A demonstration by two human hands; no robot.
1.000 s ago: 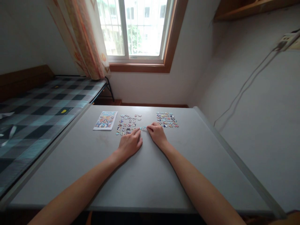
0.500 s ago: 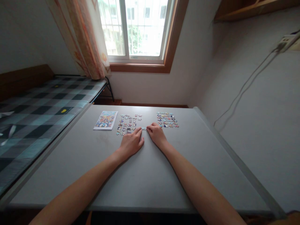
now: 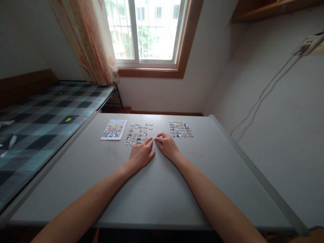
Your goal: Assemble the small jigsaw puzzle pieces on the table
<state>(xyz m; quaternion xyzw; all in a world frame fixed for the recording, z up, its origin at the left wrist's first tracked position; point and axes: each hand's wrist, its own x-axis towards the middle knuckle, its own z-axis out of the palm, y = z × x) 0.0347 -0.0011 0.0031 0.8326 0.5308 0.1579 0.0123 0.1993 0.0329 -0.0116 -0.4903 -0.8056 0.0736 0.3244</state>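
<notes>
Both hands rest on the grey table (image 3: 157, 195) with their fingertips meeting. My left hand (image 3: 141, 153) lies knuckles up, its fingers together and pressing on a small puzzle piece (image 3: 153, 138). My right hand (image 3: 165, 145) pinches the same piece from the right. A loose group of puzzle pieces (image 3: 137, 134) lies just beyond my left hand. Another cluster of puzzle pieces (image 3: 180, 129) lies beyond my right hand. A colourful picture card (image 3: 114, 129) sits to the left of the pieces.
A bed with a checked blue cover (image 3: 37, 125) runs along the table's left edge. The far wall holds a window (image 3: 145, 32) with a patterned curtain (image 3: 88, 40). A white cable (image 3: 265, 91) hangs down the right wall from a socket strip (image 3: 310, 44).
My right hand has slid a little left, closing the gap to my left fingertips, so most of the small piece between them is now covered.
</notes>
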